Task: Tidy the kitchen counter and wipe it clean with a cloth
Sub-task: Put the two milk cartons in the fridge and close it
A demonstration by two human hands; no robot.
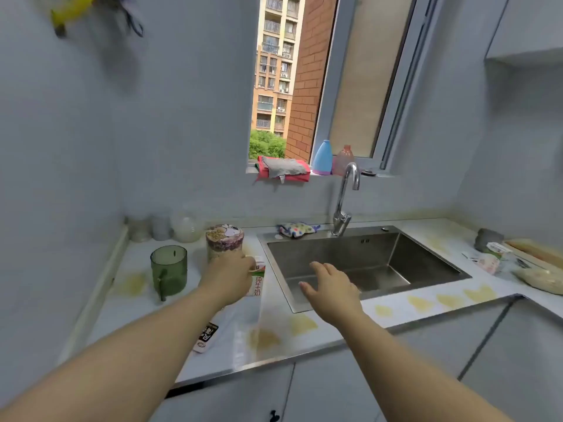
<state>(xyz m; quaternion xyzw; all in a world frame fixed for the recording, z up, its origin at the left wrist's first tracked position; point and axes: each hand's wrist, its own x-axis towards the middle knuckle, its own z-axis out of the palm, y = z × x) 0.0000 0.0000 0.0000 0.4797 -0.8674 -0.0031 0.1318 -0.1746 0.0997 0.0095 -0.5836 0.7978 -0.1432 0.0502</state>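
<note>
**L hand on carton, R hand open over sink**

L hand (231, 277) grips the carton (258, 280), fingers curled round its top. The carton stands upright on the counter (423, 231), just L of the sink (365, 263) rim and just in front of a tub (224, 243) w/ a cartoon lid. R hand (330, 284) holds nothing: fingers straight and spread, palm down over the sink's front-L corner. Can't tell if it touches the rim.

Green cup (169, 269) stands L of the tub, apart from it. Blurry clear jars (161, 228) sit at the back wall. A sachet (207, 336) lies near the counter's front edge, by the L forearm, next to a clear plastic sheet (243, 333). Yellow stains (301, 324) dot the counter in front of the sink and at far L.

Patterned cloth (298, 229) lies bunched behind the sink, L of the tap (345, 202). Grey cloth (283, 169) lies on a red cloth (301, 176) on the sill, w/ a blue bottle (323, 156) and pink bottle (342, 159) beside. R of the sink: packets (493, 258) and a bag (542, 280), too blurred to read.
</note>
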